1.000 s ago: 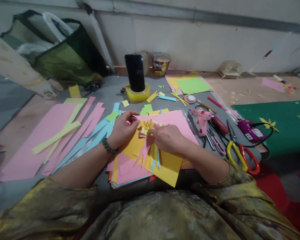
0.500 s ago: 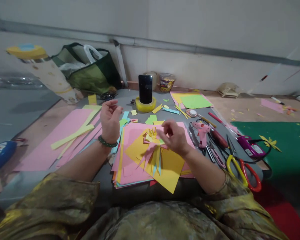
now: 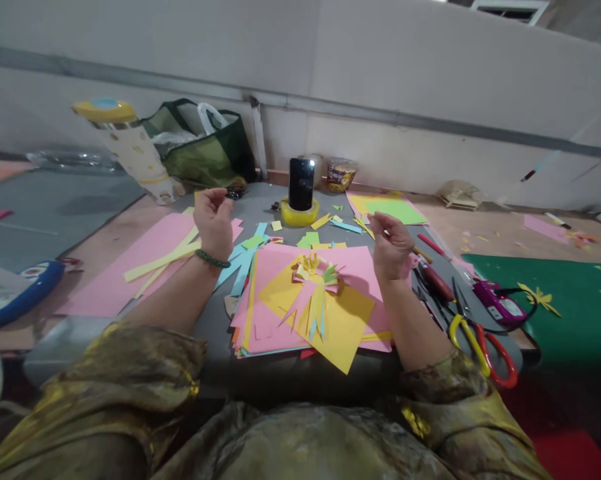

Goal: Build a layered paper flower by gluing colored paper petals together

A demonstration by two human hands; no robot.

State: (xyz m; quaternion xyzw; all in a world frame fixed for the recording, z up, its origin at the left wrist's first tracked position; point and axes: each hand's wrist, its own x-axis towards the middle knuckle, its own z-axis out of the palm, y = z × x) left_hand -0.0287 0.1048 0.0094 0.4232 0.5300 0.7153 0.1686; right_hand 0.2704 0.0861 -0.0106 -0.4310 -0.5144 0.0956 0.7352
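My left hand (image 3: pixel 214 223) is raised over the left side of the table, fingers curled in and thumb against them. My right hand (image 3: pixel 391 250) is lifted on the right, its fingertips pinched together. Whatever either hand may hold is too small or hidden to make out. Between them lies a paper flower decoration (image 3: pixel 314 272) with a fringed yellow top and pink, yellow and blue tails. It rests on a yellow paper square (image 3: pixel 347 320), over a stack of coloured paper (image 3: pixel 275 333). A pink glue gun (image 3: pixel 410 262) is mostly hidden behind my right hand.
Scissors (image 3: pixel 497 360) and a purple device (image 3: pixel 497 303) lie on the right, by a green mat (image 3: pixel 575 327). A phone (image 3: pixel 301 183) stands in a yellow tape roll (image 3: pixel 300 213). Pink sheets (image 3: pixel 115 277), a tumbler (image 3: pixel 135 157) and a green bag (image 3: pixel 205 157) are on the left.
My right hand has moved off the paper flower, up and to the right, now covering most of the glue gun. My left hand stays raised. The view has shifted slightly.
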